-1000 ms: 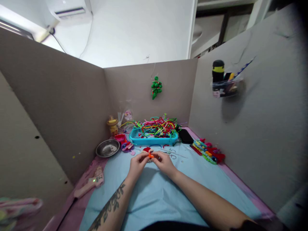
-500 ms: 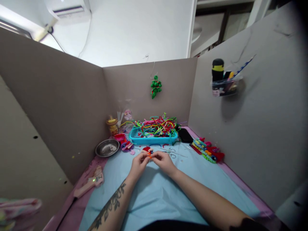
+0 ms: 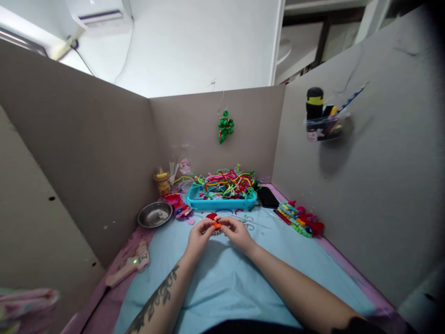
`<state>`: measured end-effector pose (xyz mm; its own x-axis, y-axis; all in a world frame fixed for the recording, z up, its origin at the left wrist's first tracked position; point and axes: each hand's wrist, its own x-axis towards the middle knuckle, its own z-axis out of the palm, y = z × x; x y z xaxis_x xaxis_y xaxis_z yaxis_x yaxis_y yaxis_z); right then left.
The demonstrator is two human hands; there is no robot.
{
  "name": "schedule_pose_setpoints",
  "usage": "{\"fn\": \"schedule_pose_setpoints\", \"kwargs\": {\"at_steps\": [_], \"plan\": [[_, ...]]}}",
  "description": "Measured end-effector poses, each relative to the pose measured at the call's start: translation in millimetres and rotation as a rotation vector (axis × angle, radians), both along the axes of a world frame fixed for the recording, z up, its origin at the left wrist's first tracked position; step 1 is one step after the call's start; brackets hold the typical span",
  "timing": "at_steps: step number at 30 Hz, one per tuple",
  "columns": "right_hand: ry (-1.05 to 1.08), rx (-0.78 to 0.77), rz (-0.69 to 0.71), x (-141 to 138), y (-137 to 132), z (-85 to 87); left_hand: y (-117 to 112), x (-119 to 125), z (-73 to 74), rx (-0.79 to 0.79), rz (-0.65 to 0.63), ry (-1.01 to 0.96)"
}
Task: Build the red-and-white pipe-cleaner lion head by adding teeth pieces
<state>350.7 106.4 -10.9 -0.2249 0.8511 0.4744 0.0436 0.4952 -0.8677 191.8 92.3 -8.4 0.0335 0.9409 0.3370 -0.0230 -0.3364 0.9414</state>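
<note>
A: Where is the small orange piece (image 3: 217, 226)?

B: Between the two hands, low over the light blue cloth (image 3: 236, 287), near the middle of the work surface.

A: How does each hand hold it?

B: The left hand (image 3: 199, 235), on the tattooed forearm, pinches it between thumb and fingers. The right hand (image 3: 239, 233) pinches it from the other side, so the fingertips nearly meet.

A: Is it joined to that red-and-cream piece (image 3: 212, 216) just beyond?

B: They look close together, but the fingers cover much of both, so I can't tell whether they are attached.

A: What lies beyond the hands?

B: A turquoise tray (image 3: 222, 204) heaped with tangled, many-coloured pipe cleaners (image 3: 231, 180). Scissors (image 3: 249, 226) lie on the cloth just beyond the right hand, and a black phone (image 3: 268, 197) sits right of the tray.

A: And out to the left?

B: A metal bowl (image 3: 146, 216) with small pale bits in it and, nearer the person, a pink glue gun (image 3: 127, 270) showing a green light.
</note>
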Motion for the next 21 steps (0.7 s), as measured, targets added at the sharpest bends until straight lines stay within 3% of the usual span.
{"fn": "schedule_pose_setpoints", "kwargs": {"at_steps": [5, 9, 13, 17, 21], "plan": [[-0.011, -0.144, 0.114, -2.5, 2.5, -3.2, -0.7, -0.2, -1.8, 0.096, 0.050, 0.128], [-0.050, -0.115, 0.046, -3.7, 0.3, -2.2, -2.9, 0.8, -3.7, 0.135, 0.106, 0.218], [-0.101, 0.007, -0.045, -3.2, -4.6, 2.3, -5.0, 1.0, -3.9, 0.172, 0.154, 0.322], [-0.170, 0.193, -0.146, -1.9, -6.4, 2.8, -8.0, 3.4, -0.2, 0.106, 0.137, 0.286], [-0.216, 0.364, -0.117, -1.0, -5.1, 0.1, -8.1, 5.0, 1.5, 0.009, 0.116, 0.234]]}}
